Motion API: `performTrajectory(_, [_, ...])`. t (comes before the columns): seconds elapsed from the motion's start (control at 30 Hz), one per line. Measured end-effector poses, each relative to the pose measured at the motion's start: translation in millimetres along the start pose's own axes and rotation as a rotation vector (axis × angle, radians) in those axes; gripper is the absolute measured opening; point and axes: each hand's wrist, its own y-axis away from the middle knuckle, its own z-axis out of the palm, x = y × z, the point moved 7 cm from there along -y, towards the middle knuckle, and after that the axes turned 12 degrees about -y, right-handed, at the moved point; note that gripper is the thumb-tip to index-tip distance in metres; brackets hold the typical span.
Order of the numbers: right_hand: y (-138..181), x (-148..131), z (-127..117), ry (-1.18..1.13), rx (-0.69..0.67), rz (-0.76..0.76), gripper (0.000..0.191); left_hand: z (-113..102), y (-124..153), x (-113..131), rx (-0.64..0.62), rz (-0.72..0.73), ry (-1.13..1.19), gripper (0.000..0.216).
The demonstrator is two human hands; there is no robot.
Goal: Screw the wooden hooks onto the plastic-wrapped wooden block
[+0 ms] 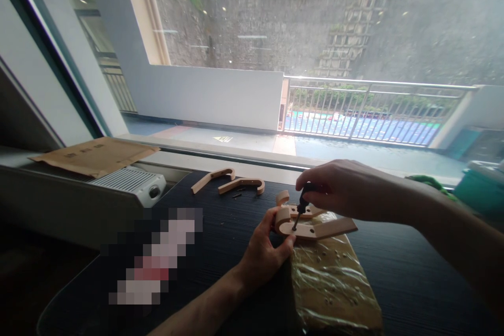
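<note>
My right hand (334,189) is closed around the dark handle of a screwdriver (304,200), whose tip points down into a hole of a wooden hook (328,230). Gripping that hook's curved end from the left is my left hand (265,247), with the thumb along its near edge. A second wooden hook (311,211) lies just behind, partly covered by the screwdriver and my hand. Both rest at the far end of a board wrapped in clear plastic (334,283). Whether a screw sits under the tip is too small to tell.
Two more wooden hooks (212,179) (246,185) lie farther back on the dark table (220,231), with small dark screws (237,195) beside them. At left, a brown envelope (98,155) lies over a white heater-like unit (134,184). A window sill runs behind; a teal container (482,189) stands right.
</note>
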Motion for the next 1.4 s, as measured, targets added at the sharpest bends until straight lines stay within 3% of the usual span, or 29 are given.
performTrajectory(0.2, [-1, -5, 1, -0.02, -0.028, -0.028, 0.022, -1, 0, 0, 0.002, -0.003, -0.002, 0.039])
performTrajectory(0.5, [-3, 5, 2, -0.007, 0.054, 0.036, 0.027, -1, 0, 3, 0.016, 0.019, 0.001, 0.036])
performTrajectory(0.9, [-1, -8, 3, -0.009, -0.04, -0.038, 0.023, 0, 0, 1, -0.004, 0.001, 0.028, 0.038])
performTrajectory(1.2, [-6, 6, 3, -0.016, 0.02, 0.047, 0.027, -2, 0, 1, 0.016, 0.006, 0.01, 0.038])
performTrajectory(1.4, [-2, -4, -1, -0.017, -0.024, 0.01, 0.023, -1, 0, 1, 0.002, -0.007, 0.012, 0.039])
